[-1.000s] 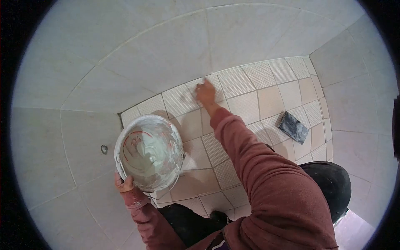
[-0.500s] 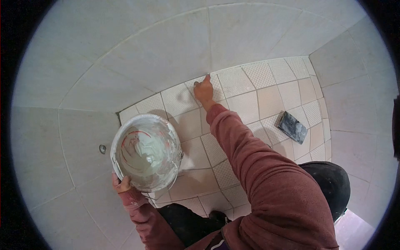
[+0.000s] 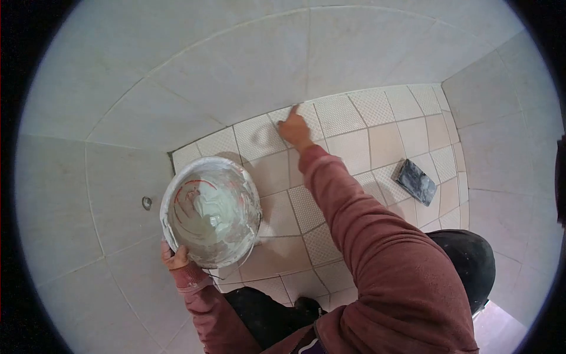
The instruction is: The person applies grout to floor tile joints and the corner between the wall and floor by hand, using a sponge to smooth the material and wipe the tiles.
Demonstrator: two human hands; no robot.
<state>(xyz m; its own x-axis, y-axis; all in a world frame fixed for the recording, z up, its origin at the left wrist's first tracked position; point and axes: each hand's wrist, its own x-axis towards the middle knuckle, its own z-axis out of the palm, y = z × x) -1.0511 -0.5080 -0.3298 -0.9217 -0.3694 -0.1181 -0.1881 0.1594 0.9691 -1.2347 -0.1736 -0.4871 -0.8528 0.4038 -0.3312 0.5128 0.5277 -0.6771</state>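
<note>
My left hand [image 3: 175,257] grips the near-left rim of a white bucket [image 3: 254,197], with the thumb outside and the fingers partly hidden. The bucket is tilted so that its inside shows, coated with pale, wet grout-like paste [image 3: 221,215]. At the foot of the wall, my right hand [image 3: 296,128] stretches out its index finger, whose tip is at the seam [image 3: 330,95] between wall and floor. The thumb stands apart to the left, while the other fingers look curled and are partly hidden. I see nothing held in that hand.
A dark marbled block [image 3: 416,182] lies on the patterned floor tiles [image 3: 348,150] right of my right arm. Large pale wall tiles [image 3: 236,71] rise in front and on both sides. A round metal fitting [image 3: 147,203] sits in the left wall. My knee [image 3: 466,259] is at lower right.
The view has shifted slightly. Against the tile joints, my right fingertip has slid a little to the left along the seam. My left hand keeps its grip on the bucket.
</note>
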